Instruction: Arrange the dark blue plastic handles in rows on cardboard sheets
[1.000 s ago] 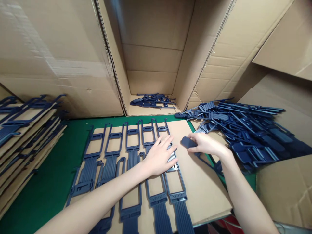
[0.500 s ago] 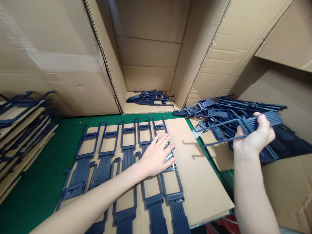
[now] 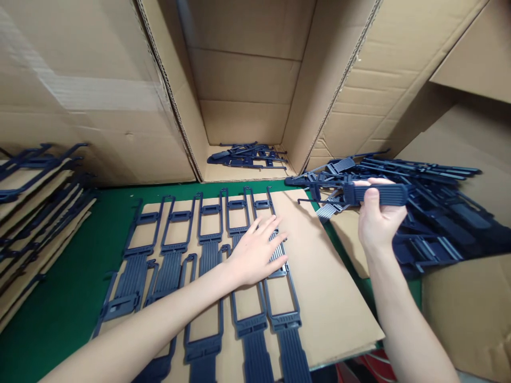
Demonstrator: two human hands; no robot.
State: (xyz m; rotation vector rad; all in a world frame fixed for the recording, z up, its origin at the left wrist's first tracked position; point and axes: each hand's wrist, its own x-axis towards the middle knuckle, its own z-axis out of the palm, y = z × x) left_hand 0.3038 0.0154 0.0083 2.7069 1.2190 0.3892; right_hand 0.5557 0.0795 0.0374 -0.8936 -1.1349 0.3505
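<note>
My left hand (image 3: pixel 257 252) lies flat with its fingers spread over dark blue plastic frames on a cardboard sheet (image 3: pixel 319 276). Those frames, such as one near its lower right (image 3: pixel 282 298), have a ribbed part and an open rectangular loop with hooked ends. They lie in two rows. Gripped between the thumb and fingers of my right hand (image 3: pixel 381 221) is a similar dark blue plastic frame (image 3: pixel 379 194), raised beside the sheet's right edge. Its ribbed end points right and a thin hooked rod points left.
A tangled pile of dark blue frames (image 3: pixel 443 213) lies at the right. More frames (image 3: pixel 251 155) sit inside an open cardboard box (image 3: pixel 245 64) behind. Stacked cardboard sheets with frames between them (image 3: pixel 43 234) stand left on the green table (image 3: pixel 80 276).
My right hand has moved left with the plastic frame, from over the pile towards the sheet, and the frame has turned more level. My left hand stays in place on the sheet.
</note>
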